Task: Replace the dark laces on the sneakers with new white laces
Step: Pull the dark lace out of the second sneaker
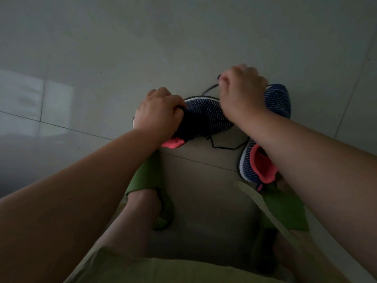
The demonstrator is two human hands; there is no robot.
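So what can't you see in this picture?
- Head view: the right hand covers where the dark lace is pinched.
- The left hand hides the eyelets of the left sneaker.
- The right forearm covers much of the second sneaker.
- White laces: not in view.

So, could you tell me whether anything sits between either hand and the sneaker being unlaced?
Nothing visible does: the left hand already grips the sneaker at its tongue, and the right hand pinches its dark lace beyond the toe.

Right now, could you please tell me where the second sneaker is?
In the head view it lies on the floor tiles at right, under the right forearm, beside the sneaker the left hand holds.
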